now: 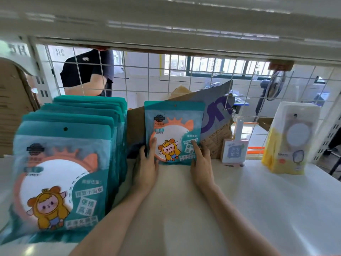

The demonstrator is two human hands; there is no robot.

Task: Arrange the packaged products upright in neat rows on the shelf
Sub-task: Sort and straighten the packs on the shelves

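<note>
Teal mirror packet [174, 133] stands upright near the back of the white shelf [258, 200], leaning against a piece of brown cardboard [217, 126] that rests at the wire grid back [203, 74]. I hold it from both sides at its lower half. My left hand [146, 167] grips its left edge, thumb lying on the front over the printed white circle. My right hand [200, 163] pinches its right edge, one finger stretched up across the printed labels. The packet's bottom edge meets the shelf between my two hands.

To my left, well apart from this packet, a dense row of the same teal packets [60, 174] stands upright, front to back. To the right stand a small pink hand mirror [234, 148] and, farther right, a yellow-and-white packet [289, 139]. Behind the grid a person in a dark shirt [86, 71] is visible.
</note>
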